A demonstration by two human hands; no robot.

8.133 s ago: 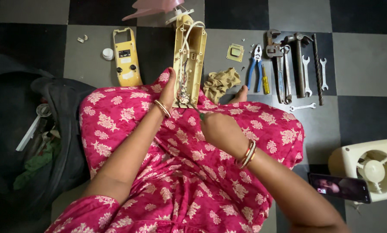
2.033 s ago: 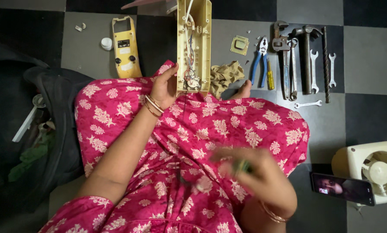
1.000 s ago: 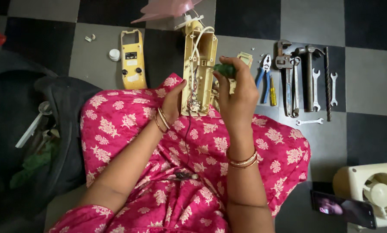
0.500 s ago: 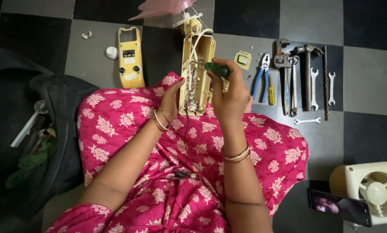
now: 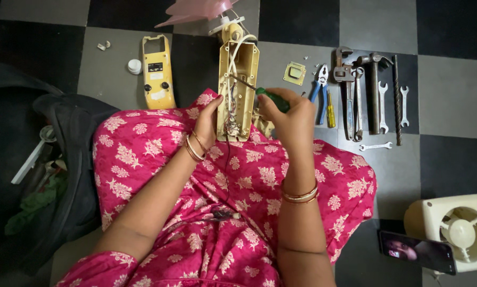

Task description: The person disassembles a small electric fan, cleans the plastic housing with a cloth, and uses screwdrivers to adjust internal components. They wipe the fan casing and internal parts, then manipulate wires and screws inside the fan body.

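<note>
Cream plastic makes up the open casing (image 5: 238, 90), a long narrow shell lying face up with white wires and small parts exposed inside.

Head view, the only one. The casing rests on the person's lap, on pink flowered cloth (image 5: 238, 180), its far end reaching out over the checked floor (image 5: 445, 106). The left hand (image 5: 209, 119) is curled against the casing's left wall, steadying it near the lower end. The right hand (image 5: 289, 114) is closed around the green handle of a screwdriver (image 5: 267, 96), whose shaft slants leftward into the casing's middle; where exactly the tip sits is not clear, possibly on a screw among the wires.

Beyond the left hand lies a yellow cover (image 5: 157, 72), and near it a small white cap (image 5: 135, 66). To the right of the right hand sit blue pliers (image 5: 318, 87), a small yellow screwdriver (image 5: 330, 109), and a row of spanners (image 5: 384, 103) and heavier tools. A square cream plate (image 5: 294, 73) lies just past the right hand. A phone (image 5: 416, 251) and a cream fan housing (image 5: 456, 228) lie well behind and to the right.

Judgement: the shell looks light, stiff and somewhat brittle. It is best held by its side walls, clear of the loose wiring, which appears easily snagged.
</note>
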